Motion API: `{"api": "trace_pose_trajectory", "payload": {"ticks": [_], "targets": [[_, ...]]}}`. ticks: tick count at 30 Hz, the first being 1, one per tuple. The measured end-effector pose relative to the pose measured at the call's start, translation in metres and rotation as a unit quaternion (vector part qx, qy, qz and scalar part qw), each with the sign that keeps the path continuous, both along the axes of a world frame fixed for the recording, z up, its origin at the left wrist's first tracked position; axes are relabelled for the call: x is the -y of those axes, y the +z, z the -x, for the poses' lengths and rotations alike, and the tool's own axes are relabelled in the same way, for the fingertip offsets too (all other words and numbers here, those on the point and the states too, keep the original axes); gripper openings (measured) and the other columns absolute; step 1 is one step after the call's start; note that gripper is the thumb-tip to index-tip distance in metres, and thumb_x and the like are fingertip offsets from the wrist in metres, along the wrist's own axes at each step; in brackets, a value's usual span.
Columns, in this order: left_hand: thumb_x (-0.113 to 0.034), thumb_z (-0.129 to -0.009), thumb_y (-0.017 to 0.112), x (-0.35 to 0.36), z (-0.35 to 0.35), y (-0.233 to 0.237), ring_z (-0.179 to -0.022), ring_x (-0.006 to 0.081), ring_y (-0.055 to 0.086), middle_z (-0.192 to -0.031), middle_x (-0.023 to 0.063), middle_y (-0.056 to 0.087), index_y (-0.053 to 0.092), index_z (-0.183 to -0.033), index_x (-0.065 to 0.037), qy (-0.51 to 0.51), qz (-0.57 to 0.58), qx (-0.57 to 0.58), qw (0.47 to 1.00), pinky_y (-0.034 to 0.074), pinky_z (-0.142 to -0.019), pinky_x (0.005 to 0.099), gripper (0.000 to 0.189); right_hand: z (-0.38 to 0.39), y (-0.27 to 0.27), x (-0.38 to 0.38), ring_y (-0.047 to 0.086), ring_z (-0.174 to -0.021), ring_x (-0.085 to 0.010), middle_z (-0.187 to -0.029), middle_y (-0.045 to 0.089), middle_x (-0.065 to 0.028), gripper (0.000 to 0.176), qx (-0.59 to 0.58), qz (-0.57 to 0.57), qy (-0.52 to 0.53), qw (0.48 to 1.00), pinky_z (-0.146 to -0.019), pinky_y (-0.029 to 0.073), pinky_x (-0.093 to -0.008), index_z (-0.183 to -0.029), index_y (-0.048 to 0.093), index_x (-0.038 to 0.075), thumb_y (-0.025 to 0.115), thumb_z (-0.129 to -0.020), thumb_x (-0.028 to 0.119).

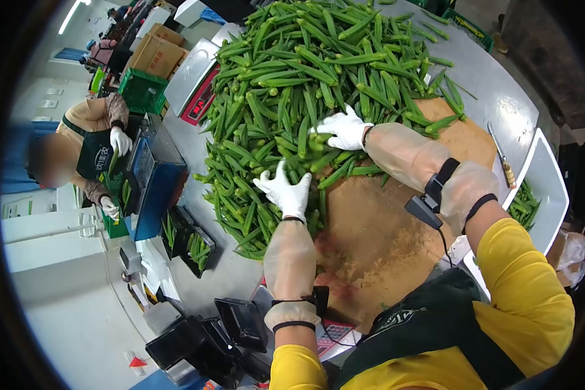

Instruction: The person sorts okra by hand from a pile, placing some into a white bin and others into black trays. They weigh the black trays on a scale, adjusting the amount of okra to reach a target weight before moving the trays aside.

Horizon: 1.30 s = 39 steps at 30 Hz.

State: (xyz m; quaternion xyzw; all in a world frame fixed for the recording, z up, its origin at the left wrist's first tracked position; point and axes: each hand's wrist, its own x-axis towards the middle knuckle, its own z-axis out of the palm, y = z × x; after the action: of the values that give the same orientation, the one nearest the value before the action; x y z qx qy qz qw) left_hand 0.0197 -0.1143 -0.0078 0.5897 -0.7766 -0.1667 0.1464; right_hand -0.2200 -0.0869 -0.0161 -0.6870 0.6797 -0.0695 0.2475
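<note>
A large heap of green okra covers much of the metal table. My left hand, in a white glove, rests at the near side of the heap with its fingers spread. My right hand, also gloved, lies over the okra farther to the right, thumb apart and fingers stretched out. Some pods between the two hands are blurred. No pod is plainly gripped in either hand. Just below the hands is a brown board with crumbs and scraps on it.
A knife lies at the table's right edge, by a white bin with okra inside. Left stand a digital scale, a black tray of okra and a blue-sided box. A co-worker handles okra there. Black trays sit at lower left.
</note>
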Motion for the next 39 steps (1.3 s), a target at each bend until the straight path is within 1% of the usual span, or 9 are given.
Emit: {"api": "trace_pose_trajectory", "payload": {"ticks": [4,8,13,21,25,27,29,33,39], "targets": [[-0.015,-0.061,0.085,-0.072,-0.011,-0.008,-0.144,0.0434,0.021,-0.155,0.0155,0.029,0.06,-0.126,-0.015,-0.127,0.001,-0.035,0.991,0.023,-0.116,0.051,0.069,-0.01,0.0,-0.057,0.049,-0.126,-0.0294,-0.121,0.063,-0.0033,0.045,0.025,0.036,0.168,0.985,-0.114,0.016,-0.0653,-0.129,0.061,0.031,0.059,-0.084,0.027],[-0.008,-0.068,0.079,-0.153,-0.027,0.004,-0.14,0.0432,0.031,-0.147,0.0123,0.043,0.058,-0.13,-0.019,-0.233,-0.034,-0.031,0.971,0.029,-0.114,0.0502,0.065,0.01,0.011,-0.144,0.043,-0.132,-0.026,-0.131,0.056,0.0008,0.058,-0.017,0.135,0.243,0.96,-0.115,0.018,-0.0639,-0.13,0.058,0.033,0.071,-0.074,0.023],[-0.011,-0.076,0.066,-0.223,-0.041,0.006,-0.135,0.052,0.03,-0.144,0.0097,0.045,0.061,-0.128,-0.026,-0.378,0.014,0.102,0.92,0.028,-0.106,0.0685,0.054,0.04,0.019,-0.23,0.044,-0.131,-0.0258,-0.135,0.053,0.0007,0.073,-0.029,0.1,0.263,0.959,-0.116,0.023,-0.0608,-0.132,0.055,0.035,0.076,-0.063,0.018],[-0.021,-0.08,0.069,-0.278,-0.088,0.032,-0.135,0.0502,0.03,-0.149,0.0059,0.041,0.048,-0.141,-0.032,-0.394,-0.09,0.159,0.901,0.024,-0.108,0.0695,0.065,0.081,0.006,-0.323,0.032,-0.143,-0.0274,-0.156,0.035,-0.0007,0.071,-0.111,0.055,0.181,0.976,-0.118,0.019,-0.0597,-0.132,0.056,0.034,0.071,-0.065,0.016],[-0.015,-0.081,0.071,-0.258,-0.102,0.03,-0.122,0.031,0.05,-0.127,0.0086,0.058,0.055,-0.137,-0.018,-0.324,0.005,0.025,0.946,0.035,-0.105,0.0542,0.058,0.08,0.005,-0.318,0.047,-0.131,-0.0261,-0.132,0.059,-0.0033,0.064,-0.049,0.201,0.057,0.977,-0.115,0.028,-0.0528,-0.129,0.06,0.021,0.066,-0.067,0.007],[-0.009,-0.08,0.07,-0.227,-0.075,0.028,-0.112,0.0292,0.055,-0.114,0.0104,0.063,0.058,-0.133,-0.01,-0.262,0.007,-0.013,0.965,0.039,-0.101,0.047,0.055,0.055,0.004,-0.288,0.052,-0.123,-0.0282,-0.125,0.062,-0.006,0.061,0.048,0.293,-0.006,0.955,-0.111,0.033,-0.0493,-0.128,0.061,0.019,0.064,-0.069,0.003],[-0.007,-0.08,0.069,-0.198,-0.036,0.021,-0.119,0.0338,0.052,-0.125,0.0155,0.059,0.053,-0.139,-0.013,-0.21,0.037,-0.101,0.972,0.038,-0.104,0.0438,0.062,0.018,-0.007,-0.258,0.051,-0.123,-0.031,-0.126,0.061,-0.0111,0.055,0.039,0.265,-0.054,0.962,-0.109,0.036,-0.0487,-0.129,0.06,0.017,0.06,-0.074,0.007],[-0.024,-0.077,0.075,-0.184,0.006,0.005,-0.138,0.0483,0.027,-0.155,0.015,0.031,0.039,-0.148,-0.033,-0.293,0.019,0.089,0.952,0.022,-0.112,0.0642,0.08,-0.029,-0.024,-0.239,0.043,-0.133,-0.0321,-0.143,0.048,-0.0114,0.059,-0.121,0.236,0.043,0.963,-0.11,0.033,-0.0519,-0.133,0.055,0.02,0.067,-0.075,0.017],[-0.035,-0.08,0.073,-0.245,-0.033,0.022,-0.14,0.0489,0.023,-0.157,0.0082,0.03,0.04,-0.147,-0.037,-0.394,-0.026,0.155,0.906,0.019,-0.108,0.0723,0.074,-0.011,-0.011,-0.3,0.041,-0.135,-0.0281,-0.145,0.047,-0.0066,0.065,-0.059,0.191,0.15,0.968,-0.104,0.036,-0.0491,-0.131,0.056,0.035,0.065,-0.072,0.009]]}}
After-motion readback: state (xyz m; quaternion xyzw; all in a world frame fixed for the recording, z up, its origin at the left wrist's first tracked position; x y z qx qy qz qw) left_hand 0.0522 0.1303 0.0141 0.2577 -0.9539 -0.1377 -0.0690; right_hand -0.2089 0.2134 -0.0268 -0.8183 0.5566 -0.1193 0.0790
